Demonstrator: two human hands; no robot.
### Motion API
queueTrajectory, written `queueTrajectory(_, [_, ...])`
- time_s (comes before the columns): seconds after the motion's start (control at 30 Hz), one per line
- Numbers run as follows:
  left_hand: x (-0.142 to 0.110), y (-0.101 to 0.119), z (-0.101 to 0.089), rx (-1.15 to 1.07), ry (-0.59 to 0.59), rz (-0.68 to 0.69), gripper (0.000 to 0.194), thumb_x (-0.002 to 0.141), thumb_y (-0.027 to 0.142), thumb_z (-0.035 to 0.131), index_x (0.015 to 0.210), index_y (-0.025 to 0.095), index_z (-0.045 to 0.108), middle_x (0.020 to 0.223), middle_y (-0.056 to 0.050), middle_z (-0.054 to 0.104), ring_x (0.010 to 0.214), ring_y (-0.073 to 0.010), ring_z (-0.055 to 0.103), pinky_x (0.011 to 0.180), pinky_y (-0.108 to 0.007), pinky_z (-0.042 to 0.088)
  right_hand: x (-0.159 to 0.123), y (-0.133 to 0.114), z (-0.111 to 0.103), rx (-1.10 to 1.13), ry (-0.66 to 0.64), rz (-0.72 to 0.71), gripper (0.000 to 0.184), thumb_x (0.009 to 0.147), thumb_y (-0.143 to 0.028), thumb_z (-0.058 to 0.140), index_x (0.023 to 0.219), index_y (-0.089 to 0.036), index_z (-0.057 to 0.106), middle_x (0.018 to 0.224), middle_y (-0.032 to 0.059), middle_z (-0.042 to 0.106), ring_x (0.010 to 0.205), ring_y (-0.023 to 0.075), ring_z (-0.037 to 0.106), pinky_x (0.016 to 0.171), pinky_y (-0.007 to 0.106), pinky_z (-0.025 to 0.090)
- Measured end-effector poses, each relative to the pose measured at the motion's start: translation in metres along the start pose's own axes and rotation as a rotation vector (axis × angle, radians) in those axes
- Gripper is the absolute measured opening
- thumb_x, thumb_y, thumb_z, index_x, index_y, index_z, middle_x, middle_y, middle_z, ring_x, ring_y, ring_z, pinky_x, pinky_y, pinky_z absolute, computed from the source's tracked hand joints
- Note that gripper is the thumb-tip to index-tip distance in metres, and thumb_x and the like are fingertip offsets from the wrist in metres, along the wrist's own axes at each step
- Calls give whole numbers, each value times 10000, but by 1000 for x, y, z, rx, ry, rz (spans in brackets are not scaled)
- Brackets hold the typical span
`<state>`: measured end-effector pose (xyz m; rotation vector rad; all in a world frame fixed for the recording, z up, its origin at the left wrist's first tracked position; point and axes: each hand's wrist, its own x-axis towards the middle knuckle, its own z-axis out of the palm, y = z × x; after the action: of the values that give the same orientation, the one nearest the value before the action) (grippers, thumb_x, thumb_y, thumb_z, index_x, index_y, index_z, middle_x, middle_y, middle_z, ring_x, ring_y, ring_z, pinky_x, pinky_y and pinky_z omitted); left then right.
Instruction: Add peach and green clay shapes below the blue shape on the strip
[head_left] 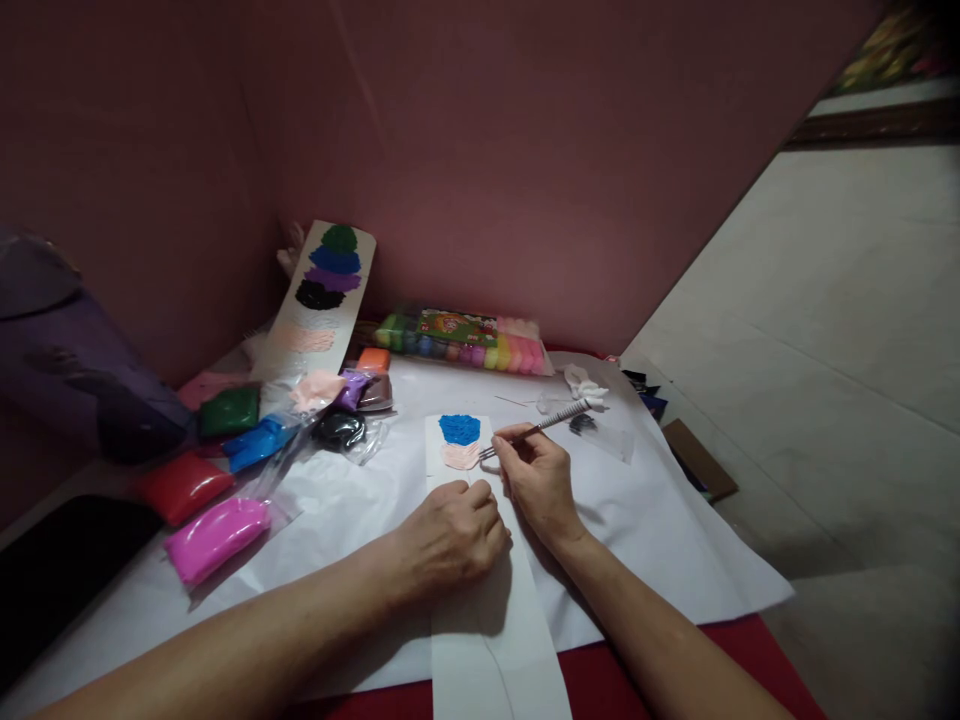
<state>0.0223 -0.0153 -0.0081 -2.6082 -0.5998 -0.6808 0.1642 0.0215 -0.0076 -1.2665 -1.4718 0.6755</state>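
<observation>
scoring the peach patch [460, 457] well would probably take light, even strokes, without dragging into the blue patch [459, 429] above it. the right hand [536, 485] has its fingers clamped on a slim fork [553, 421] (tines by the patch's right edge, contact hard to make out). the left hand [459, 532] lies across the white strip [487, 640] on the paper-covered desk [675, 540], fingers curled under; whether they grip anything, i cannot tell. the strip's near end is cut off.

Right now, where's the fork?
In the head view, the fork is in the right hand, its prongs by the right edge of the peach patch, below the blue patch.
</observation>
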Motion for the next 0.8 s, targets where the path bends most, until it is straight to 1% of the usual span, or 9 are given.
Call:
queueTrajectory(0.1, [-1,4,-1,77,46,5,180,850,144,494,672,166,471,609,-25,515,530,-166,478,416,-295,266,-3,0,2,25,-28,25,161,803,-322,573,759,-173,613,519,-40,527,448,105,465,465,216,408])
queueTrajectory(0.27, [-3,7,0,138,-19,9,160,837,136,487,683,168,459,576,-14,498,432,-161,466,357,-279,255,-2,-1,5,-8,-63,32,175,789,-332,585,750,-166,624,510,-31,558,443,118,494,472,227,413])
queueTrajectory(0.37, [-4,7,1,125,-39,14,163,836,129,476,682,174,449,580,-12,491,425,-166,472,343,-280,269,-1,-1,6,-50,-71,25,171,788,-327,580,740,-168,619,516,-20,574,462,130,512,477,231,412])
queueTrajectory(0.47, [-4,7,2,117,-56,11,166,837,114,453,684,178,444,593,-12,483,431,-168,471,339,-287,283,-1,-2,7,-96,-58,10,148,782,-301,572,725,-171,612,568,-1,607,509,138,532,503,234,420])
queueTrajectory(0.6, [-5,6,1,113,-87,16,170,835,86,413,695,179,441,610,-13,472,436,-152,453,338,-278,281,1,-3,6,-123,-36,-6,118,768,-251,547,703,-172,606,596,3,615,538,140,539,535,234,427])
queueTrajectory(0.8, [-5,6,1,124,-55,12,156,811,82,434,692,182,437,593,-5,465,429,-138,451,345,-256,259,2,-3,5,-182,6,-34,137,760,-257,534,675,-169,595,549,-13,566,511,130,485,524,234,395])
